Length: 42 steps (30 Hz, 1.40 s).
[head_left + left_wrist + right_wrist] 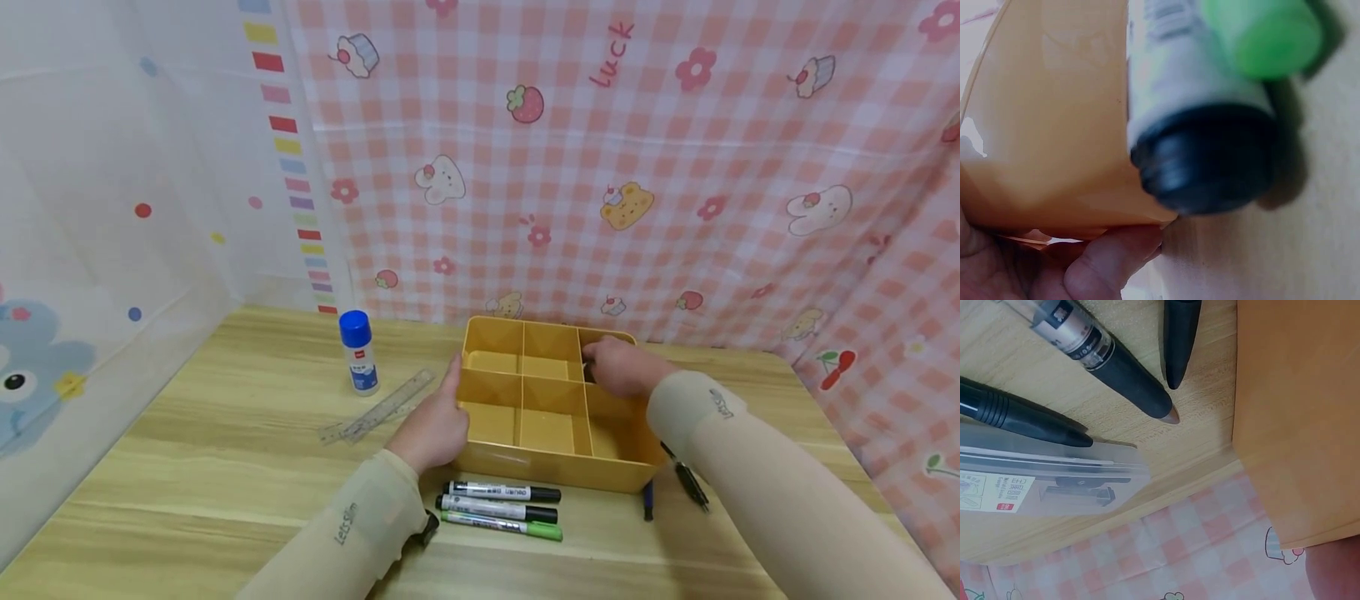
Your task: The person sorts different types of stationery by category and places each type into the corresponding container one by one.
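A yellow storage box [551, 475] with several compartments stands on the table. My left hand [435, 425] presses against its left side, one finger straight along the wall near the rim; in the left wrist view fingers [1113, 259] touch the box low down. My right hand [626, 367] reaches into the back right compartment with bent fingers around a small dark object [588, 371], mostly hidden. Before the box lie two white markers with black caps [498, 507] and a green-capped marker [502, 525].
Left of the box, a blue-capped glue stick [360, 358] stands upright beside clear rulers [386, 407]. A black pen [686, 479] and a dark blue pen [648, 502] lie by the right front corner. A clear plastic case [1072, 487] shows in the right wrist view. Patterned cloth [570, 167] hangs behind.
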Tool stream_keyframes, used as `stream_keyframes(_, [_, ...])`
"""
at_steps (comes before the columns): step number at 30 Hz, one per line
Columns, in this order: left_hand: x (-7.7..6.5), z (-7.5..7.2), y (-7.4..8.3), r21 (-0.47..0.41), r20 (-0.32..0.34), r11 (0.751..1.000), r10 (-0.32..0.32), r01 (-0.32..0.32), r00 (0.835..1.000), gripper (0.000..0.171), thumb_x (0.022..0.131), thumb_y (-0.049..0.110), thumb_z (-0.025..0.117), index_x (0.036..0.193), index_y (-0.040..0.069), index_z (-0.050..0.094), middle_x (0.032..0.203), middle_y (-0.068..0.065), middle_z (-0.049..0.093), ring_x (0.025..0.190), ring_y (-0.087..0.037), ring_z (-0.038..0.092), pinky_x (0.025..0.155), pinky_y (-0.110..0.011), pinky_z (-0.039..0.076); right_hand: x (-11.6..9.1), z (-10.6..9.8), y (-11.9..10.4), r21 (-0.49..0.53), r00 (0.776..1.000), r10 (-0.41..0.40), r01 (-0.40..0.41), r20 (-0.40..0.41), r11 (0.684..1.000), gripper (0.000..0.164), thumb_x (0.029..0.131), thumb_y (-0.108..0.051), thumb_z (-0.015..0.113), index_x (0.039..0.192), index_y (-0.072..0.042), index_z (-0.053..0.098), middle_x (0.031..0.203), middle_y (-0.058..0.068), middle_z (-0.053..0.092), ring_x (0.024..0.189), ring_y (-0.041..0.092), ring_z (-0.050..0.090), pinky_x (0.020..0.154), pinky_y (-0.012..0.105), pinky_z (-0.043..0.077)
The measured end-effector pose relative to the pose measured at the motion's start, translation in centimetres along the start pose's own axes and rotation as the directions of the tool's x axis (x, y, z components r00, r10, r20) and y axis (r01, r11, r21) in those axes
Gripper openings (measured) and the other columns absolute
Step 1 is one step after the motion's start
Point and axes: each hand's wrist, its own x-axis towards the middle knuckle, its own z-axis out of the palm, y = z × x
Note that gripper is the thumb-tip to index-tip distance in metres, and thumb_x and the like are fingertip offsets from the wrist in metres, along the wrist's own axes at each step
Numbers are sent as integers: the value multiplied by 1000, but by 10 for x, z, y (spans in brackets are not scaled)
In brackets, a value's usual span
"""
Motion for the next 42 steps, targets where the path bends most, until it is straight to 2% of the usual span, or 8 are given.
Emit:
stream_keyframes(7, [2, -1, 1, -13, -3, 1000, 3, -3, 1000, 80, 106, 10, 37, 169, 40, -3, 170, -11, 38, 151, -37, 45, 126, -62, 31, 2, 0, 2, -14, 1000, 3, -3, 0, 1000, 31, 105, -8, 47, 126, -1, 69, 117, 19, 69, 106, 29, 64, 102, 48, 56])
stream_keyframes(16, [3, -1, 3, -17, -3, 1000, 2, -2, 1000, 81, 105, 9, 38, 169, 38, -3, 169, -12, 38, 150, -37, 46, 126, -62, 31, 3, -3, 2, 74, 998, 59, -62, 37, 995, 36, 104, -9, 47, 135, -1, 65, 124, 19, 69, 103, 27, 64, 105, 49, 55])
stream_keyframes(24, [1, -1, 4, -23, -2, 1000, 2, -2, 1000, 81, 105, 9, 38, 169, 39, -2, 169, -12, 39, 150, -37, 47, 126, -62, 31, 2, -3, 0, 85, 997, 70, -74, 45, 994, 40, 104, -8, 47, 140, -1, 62, 126, 20, 70, 107, 27, 66, 110, 52, 53])
stream_keyframes(35, [-2, 1, 2, -39, 3, 999, -6, 6, 1000, 82, 105, 9, 38, 169, 41, -2, 171, -8, 35, 153, -36, 43, 127, -63, 29, 2, -1, -1, 112, 996, 71, -77, 56, 991, 37, 104, -8, 47, 136, -1, 64, 120, 16, 72, 102, 24, 65, 105, 49, 55])
stream_keyframes(42, [-3, 1, 2, -37, 0, 999, -8, 8, 1000, 82, 105, 8, 38, 169, 40, -2, 171, -9, 36, 152, -37, 44, 126, -64, 30, 3, 1, 1, 104, 998, 47, -51, 37, 993, 36, 102, -7, 48, 132, -1, 66, 116, 15, 74, 99, 23, 66, 103, 49, 56])
